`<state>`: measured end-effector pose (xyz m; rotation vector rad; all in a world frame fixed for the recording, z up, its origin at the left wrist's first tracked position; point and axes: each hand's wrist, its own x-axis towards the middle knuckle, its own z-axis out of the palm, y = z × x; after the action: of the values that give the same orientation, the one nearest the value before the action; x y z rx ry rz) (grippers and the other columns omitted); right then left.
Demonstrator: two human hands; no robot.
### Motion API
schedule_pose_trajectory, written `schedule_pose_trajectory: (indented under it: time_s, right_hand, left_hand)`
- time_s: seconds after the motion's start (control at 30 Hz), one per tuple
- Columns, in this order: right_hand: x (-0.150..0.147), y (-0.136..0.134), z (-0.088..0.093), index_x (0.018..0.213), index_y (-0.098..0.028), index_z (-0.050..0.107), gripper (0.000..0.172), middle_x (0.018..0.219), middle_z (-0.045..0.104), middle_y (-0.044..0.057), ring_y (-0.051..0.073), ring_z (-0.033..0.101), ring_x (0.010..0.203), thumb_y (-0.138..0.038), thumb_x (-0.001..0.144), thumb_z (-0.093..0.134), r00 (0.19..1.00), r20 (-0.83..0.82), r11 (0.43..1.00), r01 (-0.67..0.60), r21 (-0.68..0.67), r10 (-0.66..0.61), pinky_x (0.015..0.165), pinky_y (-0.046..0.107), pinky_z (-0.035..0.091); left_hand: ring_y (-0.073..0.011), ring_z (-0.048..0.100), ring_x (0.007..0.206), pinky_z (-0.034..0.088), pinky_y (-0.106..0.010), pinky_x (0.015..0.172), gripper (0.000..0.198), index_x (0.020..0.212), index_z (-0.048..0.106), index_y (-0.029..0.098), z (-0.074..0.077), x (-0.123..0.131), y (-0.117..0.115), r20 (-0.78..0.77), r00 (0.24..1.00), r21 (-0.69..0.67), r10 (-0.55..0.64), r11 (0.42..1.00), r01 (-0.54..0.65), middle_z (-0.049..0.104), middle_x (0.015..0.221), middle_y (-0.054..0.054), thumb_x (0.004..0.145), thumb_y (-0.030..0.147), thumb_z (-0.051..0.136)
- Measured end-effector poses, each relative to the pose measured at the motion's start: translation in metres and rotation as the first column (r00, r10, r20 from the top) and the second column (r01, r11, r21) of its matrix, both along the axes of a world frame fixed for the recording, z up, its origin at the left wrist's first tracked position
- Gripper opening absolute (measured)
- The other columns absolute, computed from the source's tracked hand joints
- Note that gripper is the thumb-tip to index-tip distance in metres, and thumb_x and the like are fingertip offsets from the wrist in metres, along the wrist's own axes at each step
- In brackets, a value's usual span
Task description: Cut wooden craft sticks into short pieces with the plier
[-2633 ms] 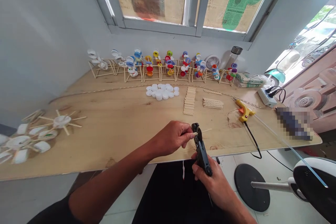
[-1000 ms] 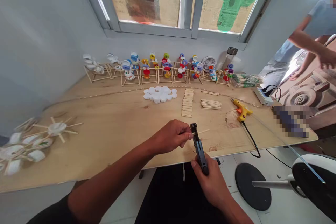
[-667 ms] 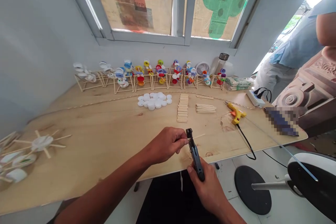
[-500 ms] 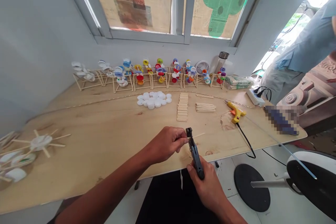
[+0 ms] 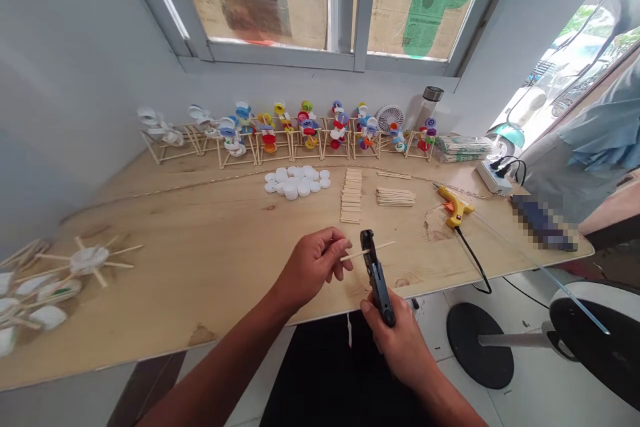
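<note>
My right hand (image 5: pixel 400 333) is closed round the handles of a dark hand tool (image 5: pixel 377 280) near the table's front edge. A thin wooden stick (image 5: pixel 356 254) lies across the tool's jaws, its far end poking out to the right. My left hand (image 5: pixel 320 260) pinches the stick's left end between thumb and fingers. Beyond my hands are a column of short sticks (image 5: pixel 351 197), a bundle of sticks (image 5: pixel 395 197) and a cluster of white round caps (image 5: pixel 298 183).
Stick frames with coloured caps (image 5: pixel 309 127) line the wall. A yellow glue gun (image 5: pixel 456 207), its cord over the edge, and a power strip (image 5: pixel 493 177) are at right. Spoked stick wheels (image 5: pixel 89 259) lie at left. A person's sleeve (image 5: pixel 605 120) shows at far right.
My left hand has shifted slightly left from the tool, and more of the stick shows between them. The view has tilted a little. The person at right has moved farther out of view.
</note>
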<state>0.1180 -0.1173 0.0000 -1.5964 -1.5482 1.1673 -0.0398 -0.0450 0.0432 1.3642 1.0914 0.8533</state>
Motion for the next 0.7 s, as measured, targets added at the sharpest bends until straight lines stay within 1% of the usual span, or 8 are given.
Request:
schedule_pose_trajectory:
  time_s: [0.13,0.23,0.3,0.37,0.43,0.5,0.6,0.7]
  right_hand:
    - [0.002,0.000,-0.003,0.067,-0.020,0.041,0.026,0.049,0.033,-0.008,0.007,0.034,0.039,-0.041,0.082,0.045,0.999,-0.035,1.000,0.010,-0.027,-0.011,0.039,0.019,0.029]
    - [0.002,0.000,-0.005,0.068,-0.020,0.043,0.025,0.049,0.034,-0.008,0.007,0.035,0.039,-0.041,0.082,0.045,0.999,-0.028,0.999,0.028,-0.015,-0.028,0.039,0.019,0.030]
    - [0.002,0.000,-0.005,0.068,-0.020,0.044,0.026,0.048,0.035,-0.008,0.008,0.036,0.039,-0.041,0.082,0.046,0.999,-0.012,0.999,0.032,0.002,-0.032,0.040,0.019,0.030]
    - [0.001,0.000,-0.003,0.068,-0.020,0.045,0.025,0.048,0.036,-0.008,0.008,0.036,0.041,-0.040,0.082,0.046,1.000,0.011,0.999,0.026,0.026,-0.026,0.041,0.019,0.031]
    - [0.001,-0.001,-0.002,0.068,-0.019,0.046,0.024,0.049,0.038,-0.007,0.009,0.036,0.043,-0.038,0.083,0.046,0.999,0.036,0.999,0.016,0.046,-0.018,0.042,0.020,0.031]
    - [0.001,-0.001,0.000,0.067,-0.019,0.047,0.024,0.051,0.041,-0.006,0.009,0.039,0.045,-0.038,0.082,0.046,0.998,0.059,0.998,0.011,0.064,-0.015,0.043,0.020,0.032]
    - [0.002,-0.002,0.001,0.066,-0.019,0.047,0.023,0.054,0.046,-0.004,0.011,0.042,0.050,-0.037,0.082,0.046,0.996,0.082,0.996,0.012,0.089,-0.019,0.046,0.020,0.033]
    - [0.002,-0.003,0.001,0.066,-0.019,0.047,0.022,0.054,0.045,-0.004,0.011,0.041,0.049,-0.035,0.082,0.046,0.996,0.087,0.995,0.007,0.096,-0.015,0.047,0.021,0.034]
  left_hand:
    - [-0.0086,0.051,0.049,0.036,-0.020,0.045,0.024,0.081,0.046,0.015,-0.004,-0.001,-0.001,0.283,0.959,-0.217,0.018,0.975,0.046,0.060,0.066,-0.003,0.081,0.039,0.049]
    - [-0.0067,0.047,0.050,0.034,-0.019,0.044,0.026,0.078,0.044,0.015,0.000,0.002,-0.003,0.335,0.942,-0.238,-0.004,0.967,0.088,0.058,0.074,-0.003,0.080,0.041,0.050]
    - [-0.0047,0.041,0.047,0.031,-0.019,0.043,0.026,0.077,0.043,0.016,0.003,0.005,-0.005,0.266,0.963,-0.179,-0.033,0.980,0.083,0.055,0.073,-0.001,0.078,0.040,0.054]
    - [-0.0050,0.038,0.048,0.032,-0.019,0.047,0.024,0.076,0.043,0.017,0.005,0.008,-0.008,0.143,0.988,-0.061,-0.064,0.995,0.073,0.050,0.067,0.003,0.076,0.036,0.057]
    - [-0.0069,0.041,0.054,0.035,-0.019,0.052,0.019,0.076,0.044,0.017,0.005,0.010,-0.011,-0.031,0.998,0.089,-0.063,0.994,0.065,0.046,0.064,0.005,0.077,0.033,0.055]
    - [-0.0087,0.045,0.058,0.037,-0.020,0.056,0.013,0.079,0.047,0.018,0.002,0.012,-0.013,-0.235,0.972,0.243,-0.023,0.967,0.082,0.049,0.065,0.004,0.082,0.031,0.049]
    - [-0.0109,0.051,0.063,0.038,-0.021,0.058,0.013,0.084,0.050,0.019,-0.004,0.013,-0.016,-0.481,0.871,0.480,0.100,0.861,0.166,0.057,0.073,0.001,0.087,0.026,0.040]
    - [-0.0131,0.054,0.063,0.038,-0.023,0.057,0.018,0.084,0.053,0.017,-0.013,0.014,-0.016,-0.589,0.751,0.705,0.299,0.644,0.297,0.059,0.071,-0.002,0.088,0.021,0.036]
